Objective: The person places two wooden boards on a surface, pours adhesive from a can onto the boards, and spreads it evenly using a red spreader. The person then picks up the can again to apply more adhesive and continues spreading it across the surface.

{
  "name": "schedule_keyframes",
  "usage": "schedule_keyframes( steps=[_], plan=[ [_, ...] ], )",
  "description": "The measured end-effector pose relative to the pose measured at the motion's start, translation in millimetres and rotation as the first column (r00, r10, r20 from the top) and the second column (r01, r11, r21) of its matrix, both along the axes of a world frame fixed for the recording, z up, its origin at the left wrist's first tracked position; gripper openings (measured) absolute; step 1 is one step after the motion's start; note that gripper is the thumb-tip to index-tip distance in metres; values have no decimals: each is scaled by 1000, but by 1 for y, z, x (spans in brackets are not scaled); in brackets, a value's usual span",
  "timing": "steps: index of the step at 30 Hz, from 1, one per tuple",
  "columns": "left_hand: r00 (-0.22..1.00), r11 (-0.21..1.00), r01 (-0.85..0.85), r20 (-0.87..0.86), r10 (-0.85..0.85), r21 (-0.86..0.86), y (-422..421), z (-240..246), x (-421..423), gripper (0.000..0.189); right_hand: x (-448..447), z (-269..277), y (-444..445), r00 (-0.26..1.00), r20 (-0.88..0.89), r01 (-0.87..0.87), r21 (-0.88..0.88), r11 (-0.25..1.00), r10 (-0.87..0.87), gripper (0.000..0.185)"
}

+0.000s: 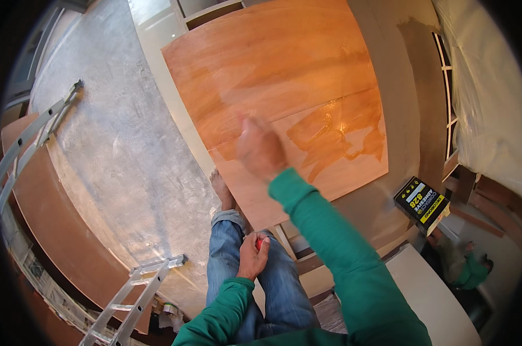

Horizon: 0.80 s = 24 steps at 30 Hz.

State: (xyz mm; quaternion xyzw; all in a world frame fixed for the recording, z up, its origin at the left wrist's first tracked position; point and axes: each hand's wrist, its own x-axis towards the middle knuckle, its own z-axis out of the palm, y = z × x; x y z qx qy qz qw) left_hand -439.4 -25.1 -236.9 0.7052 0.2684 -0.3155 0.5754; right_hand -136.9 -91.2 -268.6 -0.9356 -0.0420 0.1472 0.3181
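Note:
Below me lies a plywood sheet (278,56) with wet, glossy adhesive on its right part and a paler area nearest me. My right hand (261,147) is over the sheet near a seam line, blurred by motion; whether its fingers hold anything is not clear. My left hand (253,255) rests at my thighs, closed around a small red object (259,244), mostly hidden by the fingers. A Decobond contact adhesive tin (422,205) stands to the right of the sheet.
An aluminium ladder (133,298) stands at the lower left, with more ladder rails (36,134) above. Brown boards (66,216) lie at far left. Plastic sheeting (486,99) hangs at right. Another person in green (471,272) is at the lower right. A white panel (429,298) lies near my right arm.

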Motion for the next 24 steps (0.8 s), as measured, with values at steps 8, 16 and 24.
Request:
schedule_keyframes(
  steps=[8,16,24],
  plan=[
    [998,999,1,-58,-4,-49,5,-5,-11,24,60,56,-221,928,218,352,-248,903,-301,19],
    [995,995,93,-42,-94,-25,17,-6,-9,25,-5,3,-216,959,265,206,-397,894,-104,26],
    [991,992,116,-61,-118,-45,26,-2,3,21,-71,0,-46,991,87,107,-75,991,-100,18]
  ],
)
